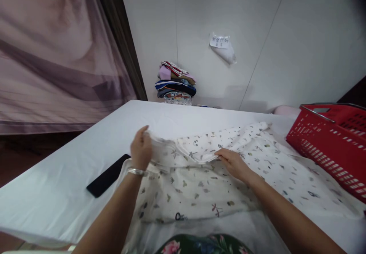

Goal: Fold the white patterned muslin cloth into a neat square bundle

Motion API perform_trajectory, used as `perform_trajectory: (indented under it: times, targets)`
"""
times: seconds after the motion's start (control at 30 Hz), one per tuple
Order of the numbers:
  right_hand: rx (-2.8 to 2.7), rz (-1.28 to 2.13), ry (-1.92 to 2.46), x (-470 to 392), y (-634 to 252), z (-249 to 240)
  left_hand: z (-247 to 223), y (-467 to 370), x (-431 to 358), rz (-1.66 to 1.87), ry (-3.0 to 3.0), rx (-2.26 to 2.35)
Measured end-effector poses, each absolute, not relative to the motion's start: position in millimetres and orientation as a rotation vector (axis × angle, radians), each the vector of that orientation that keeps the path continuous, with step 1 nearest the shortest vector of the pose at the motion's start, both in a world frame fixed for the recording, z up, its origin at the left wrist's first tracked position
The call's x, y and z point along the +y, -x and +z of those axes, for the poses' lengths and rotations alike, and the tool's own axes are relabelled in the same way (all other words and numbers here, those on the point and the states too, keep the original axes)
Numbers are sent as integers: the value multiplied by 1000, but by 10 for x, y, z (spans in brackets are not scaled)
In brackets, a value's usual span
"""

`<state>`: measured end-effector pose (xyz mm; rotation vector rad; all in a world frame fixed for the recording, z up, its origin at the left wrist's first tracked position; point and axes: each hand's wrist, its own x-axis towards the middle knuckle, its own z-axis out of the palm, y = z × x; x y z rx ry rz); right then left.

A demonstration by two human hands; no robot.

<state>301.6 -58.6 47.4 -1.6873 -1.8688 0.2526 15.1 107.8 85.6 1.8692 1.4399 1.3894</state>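
Observation:
A thin white cloth (200, 185) with small printed figures lies spread and partly folded over the table, reaching to the right. My left hand (141, 149), with a bracelet at the wrist, is closed on the cloth's upper left edge and lifts it a little. Farther right, my right hand (233, 163) pinches the hem of the same cloth near its middle. The raised edge sags between the two hands. A black phone (108, 176) lies left of the cloth, near my left forearm.
A red basket (328, 143) stands on the right side of the white table (57, 193). Behind the far edge is a stack of folded clothes (175, 82) against the wall. A paper note (220, 42) hangs there. A pink curtain (57, 55) hangs at the left.

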Motion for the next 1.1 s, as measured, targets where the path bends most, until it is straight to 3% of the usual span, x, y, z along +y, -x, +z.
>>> perform_trajectory:
  times: [0.13,0.3,0.67,0.93,1.1]
  targets:
    - [-1869,248,1660,-550,-2990,422,767,-667,596,817,-2539,1011]
    - [-1871,218,1715,-507,-2939,439,619,-1082,216,438,-2734,862]
    - [-1929,132,1679,-458,-2856,416,592,-1162,376,520,-2596,744]
    - [-1621,-11,2098,-502,-3565,89,818,-1012,514,389,-2293,884]
    - [-1545,-95,2339,-494,-3906,73,1027,-793,484,362,-2116,718]
